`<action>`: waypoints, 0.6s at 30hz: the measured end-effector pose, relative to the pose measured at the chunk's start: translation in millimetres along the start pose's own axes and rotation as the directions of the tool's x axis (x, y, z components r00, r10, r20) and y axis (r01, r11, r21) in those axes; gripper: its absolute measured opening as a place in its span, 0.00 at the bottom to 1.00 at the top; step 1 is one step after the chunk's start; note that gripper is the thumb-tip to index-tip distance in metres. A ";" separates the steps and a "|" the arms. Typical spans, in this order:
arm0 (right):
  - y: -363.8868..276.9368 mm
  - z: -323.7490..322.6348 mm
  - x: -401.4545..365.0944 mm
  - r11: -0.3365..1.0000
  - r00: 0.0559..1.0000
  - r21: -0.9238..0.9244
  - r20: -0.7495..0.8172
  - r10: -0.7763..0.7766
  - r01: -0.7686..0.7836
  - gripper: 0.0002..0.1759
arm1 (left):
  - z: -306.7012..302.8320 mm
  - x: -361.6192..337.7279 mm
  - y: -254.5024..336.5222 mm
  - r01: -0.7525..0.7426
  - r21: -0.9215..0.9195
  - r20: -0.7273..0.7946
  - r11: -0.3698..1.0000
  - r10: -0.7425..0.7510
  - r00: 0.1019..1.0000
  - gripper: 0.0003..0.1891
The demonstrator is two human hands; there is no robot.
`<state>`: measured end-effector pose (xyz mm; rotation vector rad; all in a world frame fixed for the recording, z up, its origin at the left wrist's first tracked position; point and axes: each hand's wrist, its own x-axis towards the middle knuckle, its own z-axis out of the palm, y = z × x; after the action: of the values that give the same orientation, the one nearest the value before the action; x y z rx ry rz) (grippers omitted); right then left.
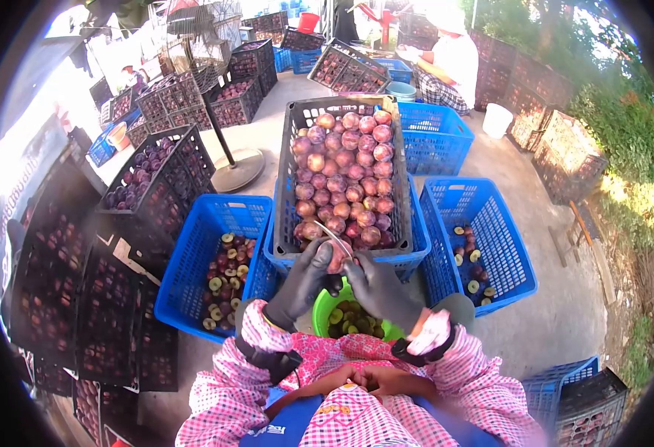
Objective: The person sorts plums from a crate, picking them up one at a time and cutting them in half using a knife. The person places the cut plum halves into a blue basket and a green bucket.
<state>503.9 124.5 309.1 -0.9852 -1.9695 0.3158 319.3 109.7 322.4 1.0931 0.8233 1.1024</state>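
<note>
Both my hands wear dark gloves and meet in front of a black crate [290,149] full of reddish-purple plums. My left hand [301,284] is closed around a plum [336,258]. My right hand [383,287] is closed at the plum's right side, by the lower end of a thin pale knife blade [332,235]; its handle is hidden in the fingers. The blade slants up to the left across the plum. Under my hands stands a green bucket [319,316] with cut plum pieces [356,319]. The black crate rests on a blue crate [414,257].
A blue crate [174,298] at left and another [517,261] at right hold cut plums. Black plum crates [159,179] are stacked along the left. A round-based pole [237,170] stands behind. A person [452,63] sits at the back right near a white bucket [497,119].
</note>
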 end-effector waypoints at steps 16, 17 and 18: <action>5.6 14.6 0.8 0.562 0.810 0.627 0.205 0.550 -0.540 0.22 | -10.9 10.0 -21.4 0.015 0.056 0.071 0.998 -0.019 0.997 0.37; 8.7 10.2 -2.6 0.685 0.861 0.549 0.146 0.487 -0.480 0.20 | -14.1 9.4 -25.7 -0.023 0.058 0.026 0.998 0.022 0.999 0.36; 6.5 3.6 -2.3 0.792 0.907 0.457 0.094 0.410 -0.405 0.18 | -15.9 9.2 -26.5 -0.065 0.061 -0.019 0.996 0.066 0.998 0.35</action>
<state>505.0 127.5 302.1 -1.0711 -1.5378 0.9821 314.3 120.8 292.5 1.1675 0.8474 1.1519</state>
